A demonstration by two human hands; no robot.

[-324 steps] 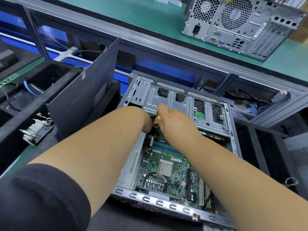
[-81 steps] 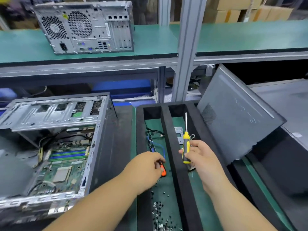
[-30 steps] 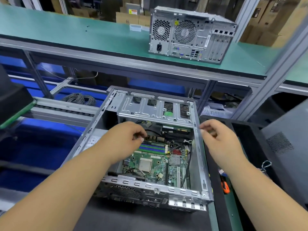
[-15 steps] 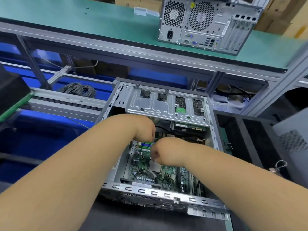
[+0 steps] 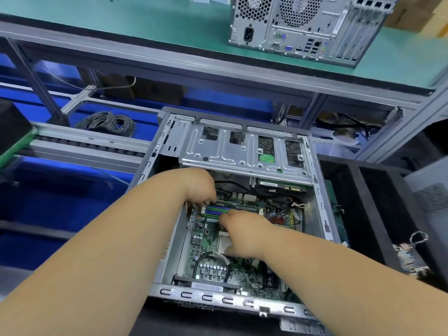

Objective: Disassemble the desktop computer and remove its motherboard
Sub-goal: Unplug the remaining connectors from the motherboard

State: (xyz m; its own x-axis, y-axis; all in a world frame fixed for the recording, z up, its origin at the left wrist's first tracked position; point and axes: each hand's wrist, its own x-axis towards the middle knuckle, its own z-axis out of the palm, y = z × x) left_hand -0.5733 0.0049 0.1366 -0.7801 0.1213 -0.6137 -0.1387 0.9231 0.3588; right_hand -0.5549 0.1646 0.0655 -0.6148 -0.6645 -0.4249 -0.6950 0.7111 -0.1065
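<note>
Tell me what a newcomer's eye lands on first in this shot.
First, the two bare arms reaching into the open computer case in the middle, the left hand and right hand both down at the green motherboard by its blue and green memory slots. Next, the closed grey tower standing on the green shelf at upper right, its back facing us.

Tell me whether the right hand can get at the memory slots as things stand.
Probably yes. The right hand already lies over the motherboard, fingertips at the blue and green memory slots; the open case leaves that area uncovered.
</note>
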